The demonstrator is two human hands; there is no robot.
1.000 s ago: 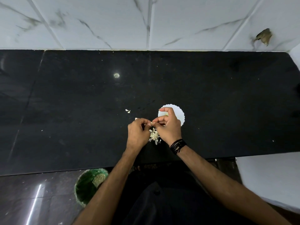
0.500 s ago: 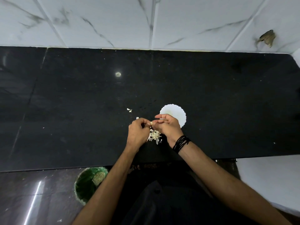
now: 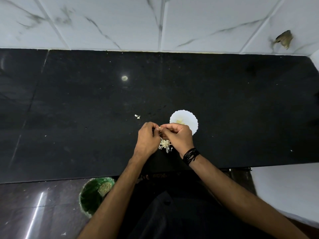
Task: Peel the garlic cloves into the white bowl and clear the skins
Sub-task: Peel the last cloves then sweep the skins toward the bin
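On the black counter [image 3: 224, 100] stands a small white bowl [image 3: 191, 120] with a scalloped rim and a few pale peeled pieces inside. Just in front of it and to its left, my left hand [image 3: 148, 138] and my right hand [image 3: 177, 137] meet fingertip to fingertip, both pinching a small garlic clove [image 3: 160, 128] that is mostly hidden by my fingers. A heap of pale garlic skins [image 3: 164, 144] lies on the counter beneath my hands. My right hand covers the bowl's near left rim.
A loose scrap of skin [image 3: 137, 116] lies left of the bowl. A green bin [image 3: 94, 194] with scraps inside stands on the floor below the counter's front edge. A tiled wall [image 3: 155, 23] backs the counter, and a white surface [image 3: 286, 190] is at lower right.
My right hand has drawn back off the bowl toward me, uncovering more of its inside. Both hands stay pinched together over the skin heap.
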